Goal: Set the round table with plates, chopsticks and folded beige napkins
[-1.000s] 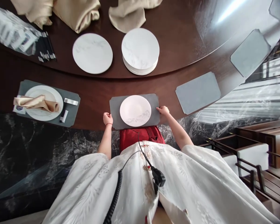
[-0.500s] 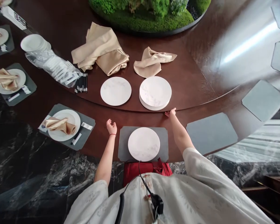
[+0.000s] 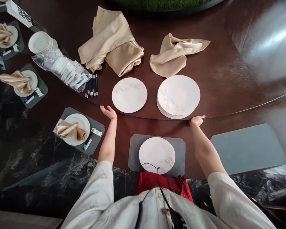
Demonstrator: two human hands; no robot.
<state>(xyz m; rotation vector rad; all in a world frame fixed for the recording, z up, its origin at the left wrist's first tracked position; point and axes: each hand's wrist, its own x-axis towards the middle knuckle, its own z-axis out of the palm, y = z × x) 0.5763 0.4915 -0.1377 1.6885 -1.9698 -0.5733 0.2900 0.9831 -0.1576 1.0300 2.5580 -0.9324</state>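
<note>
My left hand (image 3: 109, 112) is open, fingers apart, beside the near edge of the dark wood turntable (image 3: 214, 82). It lies left of a single white marbled plate (image 3: 129, 95). My right hand (image 3: 197, 120) is at the same edge, just below a stack of white plates (image 3: 178, 96); its thumb points right and its other fingers are partly hidden. Nothing shows in either hand. Between my forearms, a white marbled plate (image 3: 157, 155) rests on a grey placemat (image 3: 180, 156).
Beige napkins (image 3: 116, 38) and another crumpled napkin (image 3: 176, 55) lie behind the plates. Leftward are a plastic bag of white items (image 3: 64, 68), black sticks (image 3: 92, 86), small plates (image 3: 41, 43) and several set places. A bare placemat (image 3: 248, 148) lies on the right.
My left hand has reached forward and left to the turntable edge, spreading its fingers. My right hand has shifted outward along that edge. The view has come closer, cutting off most of the greenery.
</note>
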